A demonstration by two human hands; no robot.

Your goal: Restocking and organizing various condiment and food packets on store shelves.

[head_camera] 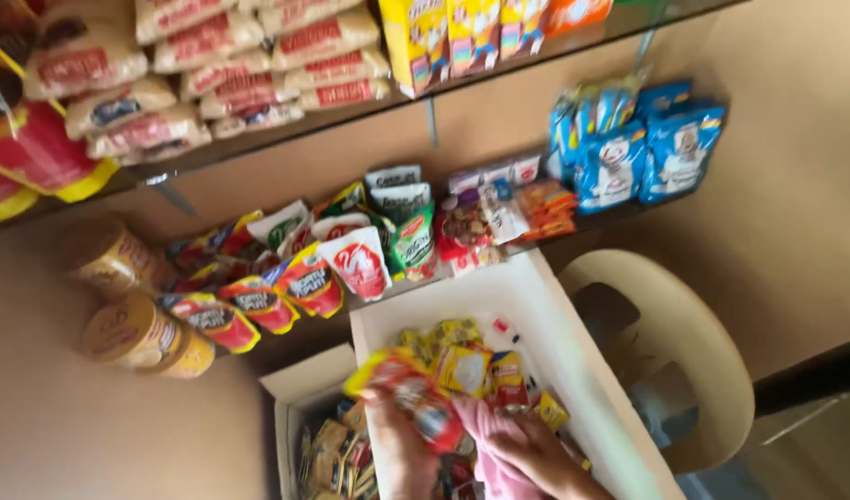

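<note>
Your left hand (399,435) reaches up from the frame's lower edge into the white box (555,343), palm down; its fingers (381,400) are curled onto a red and yellow packet (408,384), which lies over the heap of small sachets (471,366) inside the box; motion blur hides whether they pinch it or only press on it. Your right hand (536,454) sits low and to the right, wrist entering from the bottom edge, back of the hand up; its fingers close on a pink cloth (490,440) bunched against the sachets; grip looks closed, though soft focus blurs the fingertips. Both hands lie near each other, inside the box. A smaller open box (300,393) of brown sachets stands just left; a beige chair (693,343) stands right; shelves (499,79) of bagged goods run above.
</note>
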